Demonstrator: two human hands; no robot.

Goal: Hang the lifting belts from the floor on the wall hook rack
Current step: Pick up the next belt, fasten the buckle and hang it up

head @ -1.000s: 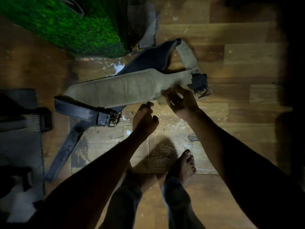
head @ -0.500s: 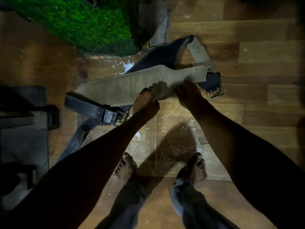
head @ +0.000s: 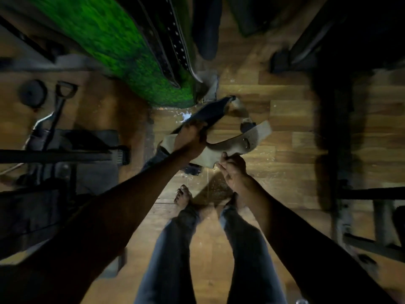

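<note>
Left hand [head: 190,137] grips the tan lifting belt [head: 235,142] near its middle, fingers curled over it. Right hand [head: 232,170] pinches the belt's lower edge. Belt is held above the wooden floor [head: 285,119], just below the green turf wall [head: 122,47], where dark belts [head: 175,40] hang

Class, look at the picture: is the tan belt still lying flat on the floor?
No: the left hand and right hand grip the tan belt, which curves upward between them.
</note>
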